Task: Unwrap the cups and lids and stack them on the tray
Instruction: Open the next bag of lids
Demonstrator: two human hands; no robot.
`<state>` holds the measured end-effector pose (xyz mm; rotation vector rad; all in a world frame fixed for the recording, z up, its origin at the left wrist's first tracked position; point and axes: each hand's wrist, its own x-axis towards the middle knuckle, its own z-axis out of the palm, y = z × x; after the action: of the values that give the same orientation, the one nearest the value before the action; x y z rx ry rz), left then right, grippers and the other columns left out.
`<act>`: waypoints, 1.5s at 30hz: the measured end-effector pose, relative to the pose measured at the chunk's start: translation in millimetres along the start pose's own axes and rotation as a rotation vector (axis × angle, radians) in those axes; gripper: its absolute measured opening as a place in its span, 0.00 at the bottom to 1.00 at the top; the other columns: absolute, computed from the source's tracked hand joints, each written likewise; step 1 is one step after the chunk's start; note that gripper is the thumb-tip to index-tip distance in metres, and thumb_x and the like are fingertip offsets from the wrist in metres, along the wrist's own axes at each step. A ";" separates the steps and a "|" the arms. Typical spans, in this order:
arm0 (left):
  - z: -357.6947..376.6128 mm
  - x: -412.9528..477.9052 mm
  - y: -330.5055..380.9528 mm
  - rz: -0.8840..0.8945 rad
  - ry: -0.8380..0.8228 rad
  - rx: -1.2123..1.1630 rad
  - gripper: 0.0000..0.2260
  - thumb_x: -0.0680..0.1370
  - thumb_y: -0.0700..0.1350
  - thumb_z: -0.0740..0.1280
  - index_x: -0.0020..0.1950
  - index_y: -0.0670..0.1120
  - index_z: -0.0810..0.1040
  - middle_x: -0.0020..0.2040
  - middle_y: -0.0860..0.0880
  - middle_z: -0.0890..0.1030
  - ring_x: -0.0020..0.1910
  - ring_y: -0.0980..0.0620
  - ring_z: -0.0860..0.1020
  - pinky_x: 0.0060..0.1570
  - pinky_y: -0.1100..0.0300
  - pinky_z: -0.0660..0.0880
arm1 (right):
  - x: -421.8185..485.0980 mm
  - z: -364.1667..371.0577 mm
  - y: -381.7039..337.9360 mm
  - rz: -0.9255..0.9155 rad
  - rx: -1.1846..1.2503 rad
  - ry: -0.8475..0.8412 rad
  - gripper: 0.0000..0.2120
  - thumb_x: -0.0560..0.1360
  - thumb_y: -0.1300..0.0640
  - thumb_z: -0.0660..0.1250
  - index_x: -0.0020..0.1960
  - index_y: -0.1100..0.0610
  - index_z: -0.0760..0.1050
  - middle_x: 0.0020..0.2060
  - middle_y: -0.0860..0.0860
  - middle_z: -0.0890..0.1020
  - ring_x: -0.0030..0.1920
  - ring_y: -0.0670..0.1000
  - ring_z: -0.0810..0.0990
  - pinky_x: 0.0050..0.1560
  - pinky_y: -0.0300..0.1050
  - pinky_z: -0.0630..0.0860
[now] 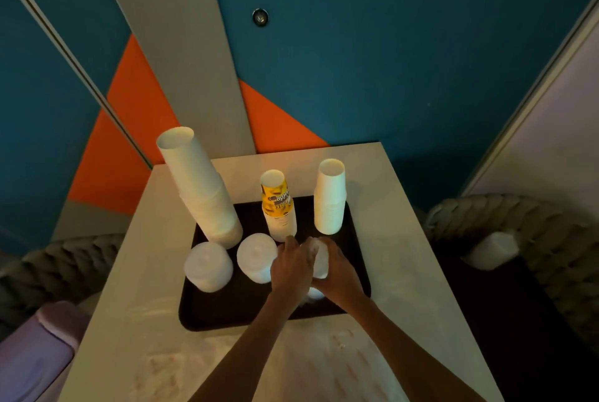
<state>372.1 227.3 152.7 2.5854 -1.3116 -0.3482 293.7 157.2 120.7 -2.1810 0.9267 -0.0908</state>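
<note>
Your left hand and right hand meet over the right part of the dark tray. Both forearms reach in across the near edge of the table. The backs of your hands face up, and the fingers curl round a white bundle gripped between them (too blurred to tell lids from cups). The middle lid stack sits just beside your left hand, with the left lid stack beyond it. At the tray's far side stand the tall white cup stack, which is tilted, the yellow printed cup stack and the short white cup stack.
</note>
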 end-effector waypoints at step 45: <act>-20.9 -3.3 -22.8 0.139 0.020 -0.581 0.29 0.72 0.43 0.73 0.71 0.51 0.67 0.67 0.54 0.68 0.65 0.58 0.65 0.60 0.70 0.65 | 3.5 18.5 13.2 0.128 0.197 0.047 0.45 0.66 0.41 0.75 0.74 0.55 0.57 0.69 0.51 0.69 0.69 0.51 0.68 0.65 0.42 0.67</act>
<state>394.0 244.9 165.9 2.0015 -1.1595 -0.5767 294.7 160.3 97.9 -1.9419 1.0365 -0.1648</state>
